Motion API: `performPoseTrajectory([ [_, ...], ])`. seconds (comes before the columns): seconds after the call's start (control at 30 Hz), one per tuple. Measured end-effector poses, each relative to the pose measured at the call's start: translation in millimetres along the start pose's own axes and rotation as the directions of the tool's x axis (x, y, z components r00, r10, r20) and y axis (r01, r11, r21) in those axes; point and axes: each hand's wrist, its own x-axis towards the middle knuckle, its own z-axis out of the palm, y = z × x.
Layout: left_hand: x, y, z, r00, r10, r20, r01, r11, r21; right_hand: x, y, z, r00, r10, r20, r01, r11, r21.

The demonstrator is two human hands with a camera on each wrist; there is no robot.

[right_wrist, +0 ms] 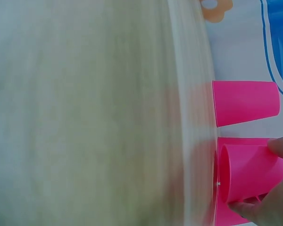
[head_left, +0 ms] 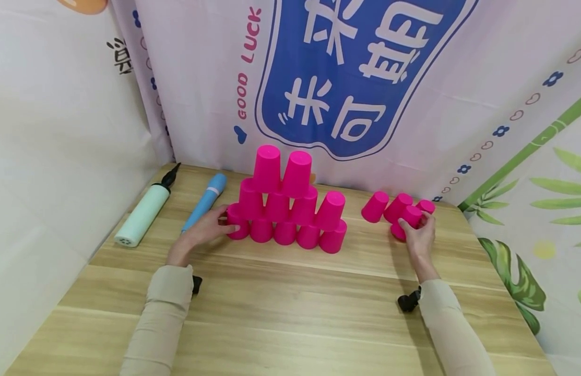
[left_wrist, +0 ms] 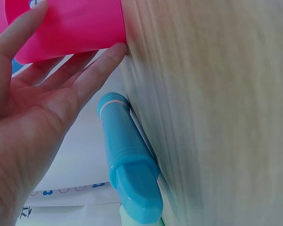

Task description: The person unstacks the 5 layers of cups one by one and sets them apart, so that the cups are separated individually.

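A stack of upturned pink cups (head_left: 285, 232) stands in rows, with two cups (head_left: 267, 168) on top. At its left end my left hand (head_left: 203, 227) touches the lowest cup (left_wrist: 80, 30). The left wrist view shows its fingers nearly straight along one side, the thumb over the other. My right hand (head_left: 422, 235) grips another pink cup (right_wrist: 254, 169) between thumb and fingers, in front of a small group of upturned cups (head_left: 397, 207) on the right. Part of that group is hidden behind the hand and the held cup.
Left of the stack lie a blue tube-shaped object (head_left: 205, 201) and a mint-green hand pump (head_left: 146, 214) with a black end. One pink cup (head_left: 375, 207) stands between the stack and the right group. A printed curtain (head_left: 201, 130) hangs behind the wooden table (head_left: 295, 313).
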Motion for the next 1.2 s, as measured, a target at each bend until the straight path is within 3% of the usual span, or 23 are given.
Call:
performPoseTrajectory([
  [0.93,-0.4,2.5,0.5,1.0,-0.009,0.003,0.009,1.0,-0.01,6.4,4.2,-0.7,1.0,0.007,0.001,-0.007,0.999,-0.042],
  [1.2,-0.8,2.8,0.4,1.0,-0.009,0.005,0.009,1.0,0.001,3.0,1.1,-4.8,1.0,0.009,-0.006,-0.009,1.0,0.01],
])
